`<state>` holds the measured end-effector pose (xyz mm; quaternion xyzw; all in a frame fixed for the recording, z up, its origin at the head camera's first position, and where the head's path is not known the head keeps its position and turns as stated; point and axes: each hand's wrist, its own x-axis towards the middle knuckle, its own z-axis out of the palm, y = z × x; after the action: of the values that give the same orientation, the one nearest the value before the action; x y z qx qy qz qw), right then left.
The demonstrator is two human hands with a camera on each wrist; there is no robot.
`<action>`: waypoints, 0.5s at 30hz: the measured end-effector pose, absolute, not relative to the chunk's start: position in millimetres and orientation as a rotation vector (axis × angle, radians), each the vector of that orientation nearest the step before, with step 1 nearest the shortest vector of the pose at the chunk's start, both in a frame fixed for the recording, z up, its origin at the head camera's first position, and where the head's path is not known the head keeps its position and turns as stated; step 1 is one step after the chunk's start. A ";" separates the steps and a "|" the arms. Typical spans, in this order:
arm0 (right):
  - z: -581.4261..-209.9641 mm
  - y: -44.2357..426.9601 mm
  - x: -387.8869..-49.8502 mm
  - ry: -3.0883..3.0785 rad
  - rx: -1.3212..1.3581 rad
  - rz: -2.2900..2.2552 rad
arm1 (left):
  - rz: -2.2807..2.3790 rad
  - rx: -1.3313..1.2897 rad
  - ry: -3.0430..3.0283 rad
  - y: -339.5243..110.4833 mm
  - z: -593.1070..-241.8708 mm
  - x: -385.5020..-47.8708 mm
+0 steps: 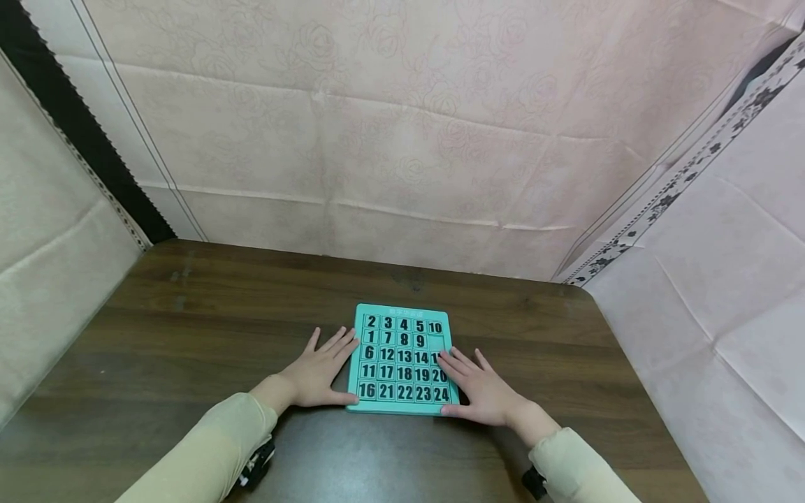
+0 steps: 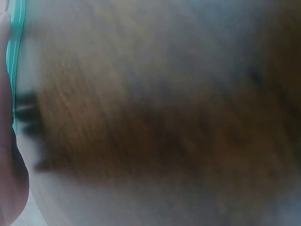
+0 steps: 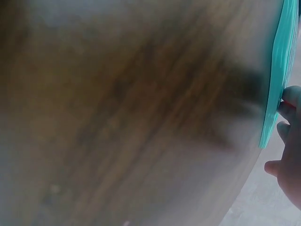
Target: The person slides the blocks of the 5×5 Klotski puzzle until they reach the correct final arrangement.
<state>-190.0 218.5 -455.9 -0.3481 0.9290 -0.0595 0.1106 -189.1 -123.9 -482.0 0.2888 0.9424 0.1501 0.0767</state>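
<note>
A teal sliding number puzzle (image 1: 404,365) lies flat on the brown table, its black-numbered tiles facing up. An unfilled slot shows at the right end of its second row, beside the 9. My left hand (image 1: 319,374) has its fingers spread, with fingertips and thumb at the puzzle's left edge. At the right edge, my right hand (image 1: 483,392) lays extended fingers over the frame and partly covers a tile in the third row. Its thumb is by the lower right corner. Both wrist views catch only the puzzle's teal side (image 2: 17,42) (image 3: 280,61) and part of each hand.
The wooden table (image 1: 239,307) extends around the puzzle on all sides. Pale patterned cloth (image 1: 377,140) hangs behind it, with more cloth at left and right. Dark bands (image 1: 251,467) are on both wrists.
</note>
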 end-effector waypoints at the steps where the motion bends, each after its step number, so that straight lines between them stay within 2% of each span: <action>1: -456.1 218.6 -189.4 2.730 -1.024 -0.174 | 0.450 0.866 2.825 -124.1 -482.0 -189.1; 15: -454.0 220.3 -192.1 2.739 -1.031 -0.211 | 0.473 0.874 2.822 -124.5 -481.5 -188.5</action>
<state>-192.1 220.3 -454.0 -0.3494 0.9285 -0.0714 0.1033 -188.5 -124.5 -481.5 0.2915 0.9405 0.1578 0.0748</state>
